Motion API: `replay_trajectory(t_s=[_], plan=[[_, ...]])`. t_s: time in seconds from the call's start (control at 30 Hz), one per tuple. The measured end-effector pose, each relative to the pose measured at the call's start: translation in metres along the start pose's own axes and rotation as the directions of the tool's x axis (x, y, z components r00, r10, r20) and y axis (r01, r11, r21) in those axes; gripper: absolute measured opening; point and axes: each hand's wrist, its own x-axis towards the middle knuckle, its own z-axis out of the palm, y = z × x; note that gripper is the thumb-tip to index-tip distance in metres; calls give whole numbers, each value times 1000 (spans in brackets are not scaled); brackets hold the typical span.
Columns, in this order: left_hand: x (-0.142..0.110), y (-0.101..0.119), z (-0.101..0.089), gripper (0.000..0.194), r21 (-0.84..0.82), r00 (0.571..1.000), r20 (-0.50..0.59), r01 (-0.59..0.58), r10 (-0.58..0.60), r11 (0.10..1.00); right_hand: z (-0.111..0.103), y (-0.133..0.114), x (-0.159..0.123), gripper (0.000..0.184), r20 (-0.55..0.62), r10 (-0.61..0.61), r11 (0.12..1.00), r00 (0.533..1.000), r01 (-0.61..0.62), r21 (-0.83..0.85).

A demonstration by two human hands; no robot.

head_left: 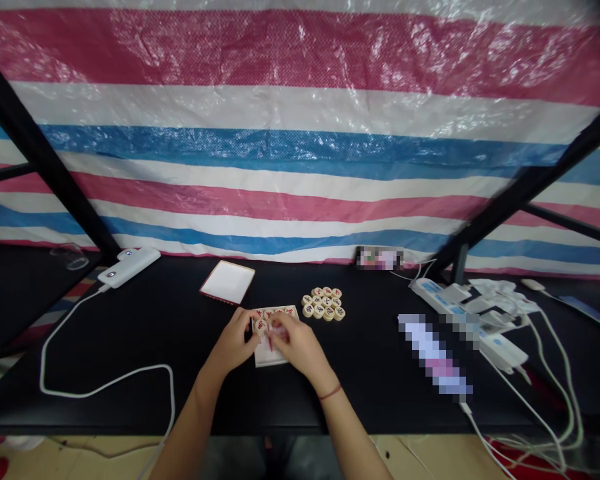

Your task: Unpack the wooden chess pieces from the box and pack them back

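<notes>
A small white box tray [270, 357] lies on the black table [145, 333], with round wooden chess discs marked in red along its far side. My left hand [235, 343] rests at the tray's left edge, fingers curled onto a disc [261, 325]. My right hand [295, 343] lies over the tray's middle with fingers bent down, pinching something I cannot make out. A cluster of several more wooden discs [324, 303] sits on the table just right of the tray. The box lid [227, 282] lies farther back to the left.
Two white power banks [129, 266] with a long white cable [100, 383] are at the back left. White power strips with plugs and cables [475, 307] fill the right side. Black frame bars slant up on both sides before a striped tarp [300, 133].
</notes>
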Motion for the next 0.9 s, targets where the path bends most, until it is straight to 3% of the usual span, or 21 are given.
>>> replay_trajectory(t_s=[0.07, 0.17, 0.23, 0.33, 0.47, 0.67, 0.9], plan=[[0, 1, 1, 21, 22, 1000, 10, 5, -5, 1000, -17, 15, 5, 20, -103, 41, 997, 994, -47, -64], [0, 0, 2, 22, 36, 999, 38, -8, 6, 999, -48, 42, 24, 26, -205, 168, 948, 964, -215, -233], [0, -1, 3, 26, 37, 998, 58, -28, 25, 999, -65, 58, 43, 31, -99, 276, 885, 956, -293, -362], [0, -2, 5, 27, 47, 997, 58, -55, 52, 997, -81, 73, 70, 28, 74, 374, 836, 925, -301, -459], [1, -1, 6, 23, 67, 998, 39, -59, 56, 996, -82, 79, 91, 19, 140, 424, 817, 895, -311, -486], [2, 2, 5, 23, 42, 999, 21, -36, 35, 998, -79, 77, 97, 19, 149, 495, 788, 856, -370, -492], [1, -1, 4, 23, 33, 994, -60, -84, 86, 996, -87, 68, 102, 26, 86, 461, 835, 883, -400, -377]])
